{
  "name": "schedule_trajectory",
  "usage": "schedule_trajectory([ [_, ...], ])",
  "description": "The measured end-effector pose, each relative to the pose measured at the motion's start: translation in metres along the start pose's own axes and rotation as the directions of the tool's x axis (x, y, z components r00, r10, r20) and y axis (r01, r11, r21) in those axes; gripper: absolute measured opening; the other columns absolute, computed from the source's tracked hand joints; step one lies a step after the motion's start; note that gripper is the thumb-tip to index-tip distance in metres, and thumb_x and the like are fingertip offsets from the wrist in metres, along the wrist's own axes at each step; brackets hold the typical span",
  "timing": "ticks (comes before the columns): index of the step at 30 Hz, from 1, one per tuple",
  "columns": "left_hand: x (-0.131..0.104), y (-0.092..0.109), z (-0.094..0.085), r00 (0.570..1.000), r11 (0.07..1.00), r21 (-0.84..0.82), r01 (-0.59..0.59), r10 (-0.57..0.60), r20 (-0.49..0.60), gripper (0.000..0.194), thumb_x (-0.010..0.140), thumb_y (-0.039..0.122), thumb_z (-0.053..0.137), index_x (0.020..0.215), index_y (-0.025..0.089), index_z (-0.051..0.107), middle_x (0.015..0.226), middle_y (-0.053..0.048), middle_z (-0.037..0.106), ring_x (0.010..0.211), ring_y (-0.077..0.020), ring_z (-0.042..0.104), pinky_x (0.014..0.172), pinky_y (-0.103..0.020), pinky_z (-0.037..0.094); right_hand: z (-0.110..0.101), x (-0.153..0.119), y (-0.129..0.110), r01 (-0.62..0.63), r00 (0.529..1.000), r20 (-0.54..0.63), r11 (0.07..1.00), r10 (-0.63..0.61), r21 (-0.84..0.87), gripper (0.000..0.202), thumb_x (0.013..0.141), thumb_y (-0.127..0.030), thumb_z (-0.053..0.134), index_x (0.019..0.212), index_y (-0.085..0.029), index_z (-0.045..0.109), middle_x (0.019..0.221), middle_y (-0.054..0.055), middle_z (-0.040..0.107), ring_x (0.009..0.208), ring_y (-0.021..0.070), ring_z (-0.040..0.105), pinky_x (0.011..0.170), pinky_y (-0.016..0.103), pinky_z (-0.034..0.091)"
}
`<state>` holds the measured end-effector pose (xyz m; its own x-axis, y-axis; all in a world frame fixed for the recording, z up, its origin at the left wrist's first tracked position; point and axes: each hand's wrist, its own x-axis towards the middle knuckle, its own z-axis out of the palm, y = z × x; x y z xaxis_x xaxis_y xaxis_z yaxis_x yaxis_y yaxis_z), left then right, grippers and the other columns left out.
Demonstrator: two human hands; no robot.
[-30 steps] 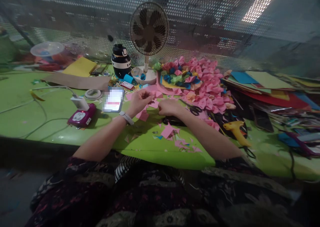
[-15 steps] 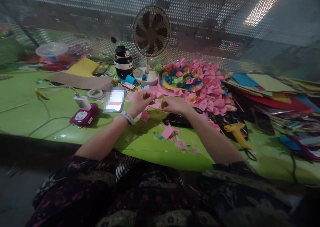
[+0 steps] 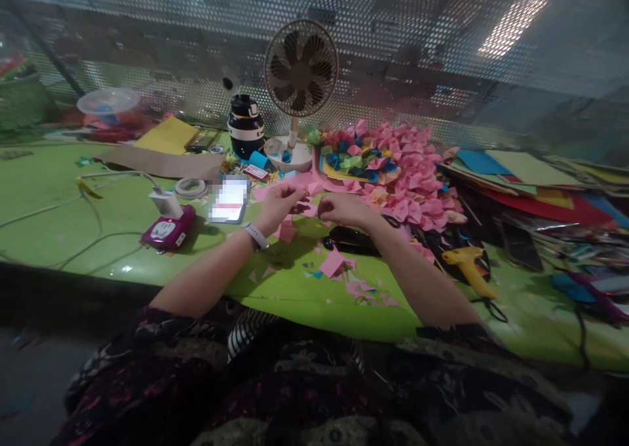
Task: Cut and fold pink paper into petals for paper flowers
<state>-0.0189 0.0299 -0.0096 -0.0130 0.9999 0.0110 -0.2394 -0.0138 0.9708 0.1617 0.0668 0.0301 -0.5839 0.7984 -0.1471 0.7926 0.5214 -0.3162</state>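
My left hand (image 3: 284,205), with a pale band on its wrist, hovers over pink paper pieces (image 3: 285,230). Its fingers are drawn together, pointing right; what is between the tips is too small to make out. Just to the right, my right hand (image 3: 344,209) is curled, thumb and fingers pressed together, and anything in it is hidden. A narrow gap separates the two hands. Below the right hand lies a long black object (image 3: 354,240), partly covered by the forearm. Nearer me, a pink paper square (image 3: 333,262) lies among small scraps.
A heap of folded pink paper petals (image 3: 417,184) spreads behind my right hand. At right are a yellow glue gun (image 3: 466,269) and coloured sheets (image 3: 528,167). A lit phone (image 3: 229,200), purple socket block (image 3: 170,230), black bottle (image 3: 246,126) and fan (image 3: 301,69) stand left and behind.
The whole view has shifted slightly, so everything sits a little lower. The left fingers have changed position a little; the right hand stays nearly the same.
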Motion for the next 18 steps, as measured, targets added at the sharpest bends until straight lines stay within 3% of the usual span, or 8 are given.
schedule_trajectory([
  [3, -0.005, -0.004, 0.008, 0.988, 0.980, -0.132, 0.151, -0.148, 0.032, 0.019, 0.084, 0.028, 0.075, 0.079, 0.012, 0.066, 0.074, -0.004, 0.072, 0.065, -0.0117, 0.071, 0.068, -0.024, 0.057, 0.003, -0.018, 0.007, 0.106, 0.968, -0.245, 0.971, -0.051, 0.216, 0.016, 0.084, -0.020, 0.062, 0.094, -0.014, 0.073, 0.092, 0.005, 0.075, 0.082, 0.0170, 0.067, 0.073, 0.026, 0.047],
  [5, -0.008, -0.009, 0.012, 0.973, 0.952, -0.201, 0.229, -0.218, 0.079, 0.016, 0.086, 0.024, 0.074, 0.080, 0.012, 0.067, 0.076, -0.006, 0.073, 0.070, -0.0123, 0.072, 0.074, -0.024, 0.058, 0.008, -0.029, 0.009, 0.199, 0.911, -0.397, 0.964, -0.115, 0.179, 0.016, 0.088, -0.023, 0.060, 0.095, -0.016, 0.073, 0.092, 0.006, 0.074, 0.082, 0.0182, 0.066, 0.076, 0.029, 0.048],
  [7, -0.011, -0.013, 0.016, 0.958, 0.927, -0.249, 0.280, -0.253, 0.136, 0.014, 0.084, 0.022, 0.075, 0.080, 0.011, 0.067, 0.078, -0.008, 0.074, 0.072, -0.0129, 0.073, 0.078, -0.026, 0.058, 0.014, -0.035, 0.008, 0.259, 0.850, -0.481, 0.965, -0.215, 0.027, 0.017, 0.091, -0.023, 0.058, 0.096, -0.018, 0.073, 0.095, 0.008, 0.074, 0.088, 0.0209, 0.066, 0.081, 0.032, 0.048],
  [9, -0.013, -0.015, 0.018, 0.949, 0.913, -0.272, 0.303, -0.265, 0.170, 0.014, 0.082, 0.022, 0.077, 0.081, 0.011, 0.068, 0.080, -0.008, 0.074, 0.072, -0.0135, 0.073, 0.079, -0.028, 0.059, 0.019, -0.038, 0.006, 0.267, 0.826, -0.470, 0.950, -0.312, -0.162, 0.020, 0.094, -0.021, 0.054, 0.097, -0.019, 0.074, 0.098, 0.010, 0.074, 0.094, 0.0236, 0.064, 0.084, 0.035, 0.047],
  [12, -0.017, -0.015, 0.019, 0.948, 0.913, -0.267, 0.308, -0.270, 0.169, 0.012, 0.084, 0.023, 0.074, 0.080, 0.012, 0.070, 0.084, -0.009, 0.075, 0.072, -0.0148, 0.073, 0.081, -0.031, 0.060, 0.022, -0.040, 0.005, 0.234, 0.839, -0.394, 0.903, -0.375, -0.361, 0.023, 0.095, -0.020, 0.053, 0.099, -0.018, 0.075, 0.097, 0.012, 0.072, 0.093, 0.0249, 0.062, 0.078, 0.035, 0.044],
  [18, -0.018, -0.014, 0.018, 0.951, 0.919, -0.272, 0.287, -0.241, 0.192, 0.011, 0.085, 0.022, 0.070, 0.080, 0.012, 0.072, 0.089, -0.010, 0.076, 0.081, -0.0165, 0.074, 0.085, -0.032, 0.060, 0.026, -0.043, 0.008, 0.190, 0.824, -0.419, 0.883, -0.381, -0.430, 0.026, 0.095, -0.015, 0.052, 0.107, -0.022, 0.074, 0.096, 0.010, 0.069, 0.091, 0.0233, 0.058, 0.073, 0.034, 0.042],
])
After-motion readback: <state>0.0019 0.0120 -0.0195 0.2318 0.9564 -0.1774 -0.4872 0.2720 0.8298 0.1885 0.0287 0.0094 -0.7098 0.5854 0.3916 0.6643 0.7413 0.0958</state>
